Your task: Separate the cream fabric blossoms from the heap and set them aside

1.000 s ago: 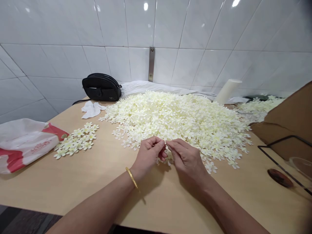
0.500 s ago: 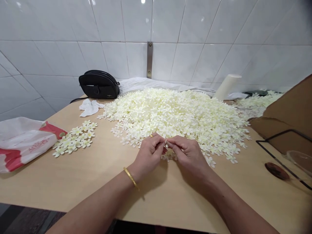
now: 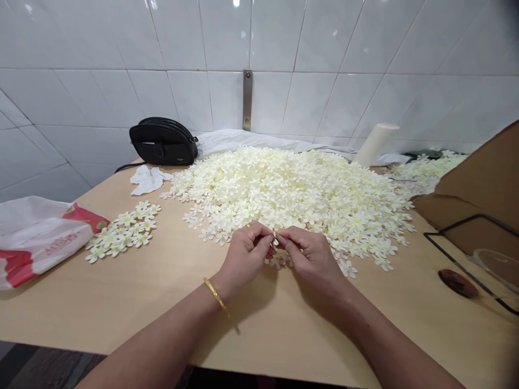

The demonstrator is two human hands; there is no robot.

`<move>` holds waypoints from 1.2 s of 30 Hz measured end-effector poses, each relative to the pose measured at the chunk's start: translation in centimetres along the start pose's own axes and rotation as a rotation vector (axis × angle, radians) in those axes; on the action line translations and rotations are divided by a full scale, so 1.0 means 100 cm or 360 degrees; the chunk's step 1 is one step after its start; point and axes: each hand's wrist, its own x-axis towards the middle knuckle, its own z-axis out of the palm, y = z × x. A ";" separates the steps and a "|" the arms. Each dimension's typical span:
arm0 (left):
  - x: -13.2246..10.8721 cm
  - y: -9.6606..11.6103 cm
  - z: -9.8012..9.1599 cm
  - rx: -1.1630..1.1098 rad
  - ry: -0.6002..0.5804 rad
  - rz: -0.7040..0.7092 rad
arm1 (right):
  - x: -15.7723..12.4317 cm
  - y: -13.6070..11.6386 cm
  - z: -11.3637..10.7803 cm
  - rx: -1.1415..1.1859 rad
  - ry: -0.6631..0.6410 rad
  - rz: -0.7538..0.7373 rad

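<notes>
My left hand (image 3: 248,253) and my right hand (image 3: 311,256) meet at the front edge of a big heap of pale cream artificial flowers (image 3: 279,183). Thumb and forefinger of each hand are pinched together on one small white flower (image 3: 275,237), most of it covered by the fingertips. A few loose blossoms (image 3: 279,260) lie on the table just beyond and beneath the fingers. To the left, flowers with yellow centres (image 3: 125,229) are laid out in a small flat group.
A white and red plastic bag (image 3: 44,237) lies at the left edge of the wooden table (image 3: 154,302). Behind stand a black pouch (image 3: 164,141), a crumpled tissue (image 3: 148,179) and a white roll (image 3: 375,145). Cardboard (image 3: 478,189) and a black metal frame (image 3: 454,258) occupy the right.
My hands stay pinched together in almost the same place, with only slight finger movement at the flower. The whole view has shifted very slightly.
</notes>
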 end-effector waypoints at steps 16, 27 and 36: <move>0.001 0.006 -0.001 -0.0221 -0.0012 -0.0132 | 0.000 0.000 -0.001 0.0218 0.0008 0.0104; -0.001 0.007 -0.001 -0.0060 0.0079 -0.0046 | 0.002 -0.002 0.001 0.0506 -0.0063 0.0204; 0.000 0.003 -0.001 0.0057 0.0159 -0.0038 | 0.006 0.002 -0.002 0.0292 0.0211 0.0330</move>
